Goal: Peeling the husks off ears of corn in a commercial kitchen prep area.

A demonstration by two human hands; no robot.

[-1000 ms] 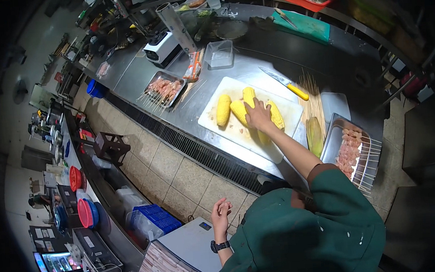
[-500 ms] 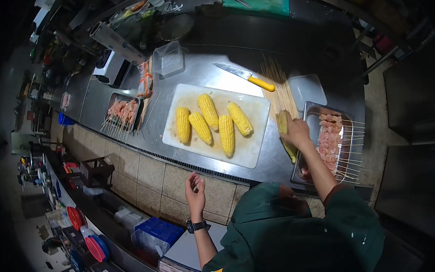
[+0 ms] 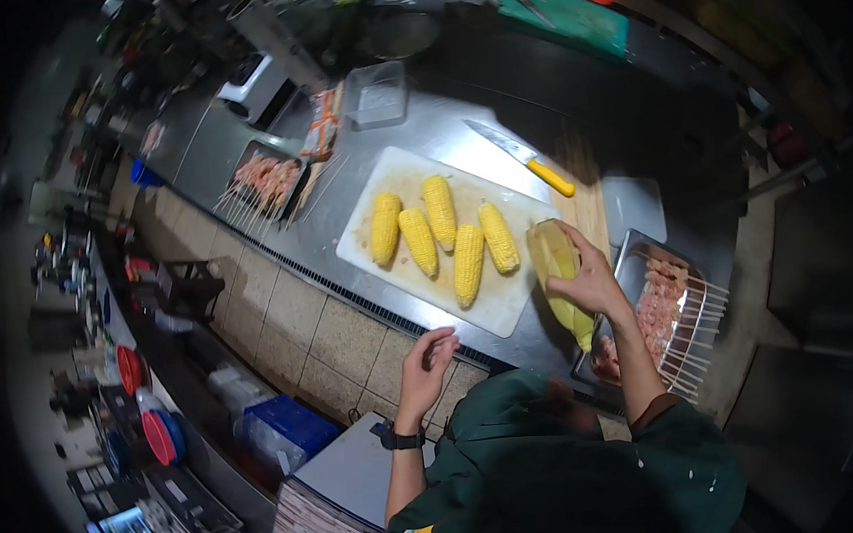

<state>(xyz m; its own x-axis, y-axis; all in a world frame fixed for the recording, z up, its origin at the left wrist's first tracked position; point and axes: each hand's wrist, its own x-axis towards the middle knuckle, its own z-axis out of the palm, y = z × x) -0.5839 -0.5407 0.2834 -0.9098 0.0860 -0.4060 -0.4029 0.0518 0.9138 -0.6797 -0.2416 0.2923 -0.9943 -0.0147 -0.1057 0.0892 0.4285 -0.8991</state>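
My right hand (image 3: 588,278) is wrapped round an ear of corn in its husk (image 3: 556,273), held up just beyond the right edge of the white cutting board (image 3: 386,245). Bare yellow corn cobs (image 3: 468,266), several in all, lie side by side on the board. My left hand (image 3: 428,366) hangs in front of the counter's near edge, below the board. It holds nothing, and its fingers are loosely curled and apart. A knife with a yellow handle (image 3: 550,176) lies behind the board.
To the right stands a metal tray of skewered meat (image 3: 661,306), with sticks jutting over its rim. Another tray of meat skewers (image 3: 263,184) sits at the left. Farther back are a clear plastic container (image 3: 375,96) and a green cutting board (image 3: 568,23) with a knife.
My right hand has lifted the husked ear off the counter toward the board. My left hand has moved rightward, nearer the counter's edge. The view has shifted.
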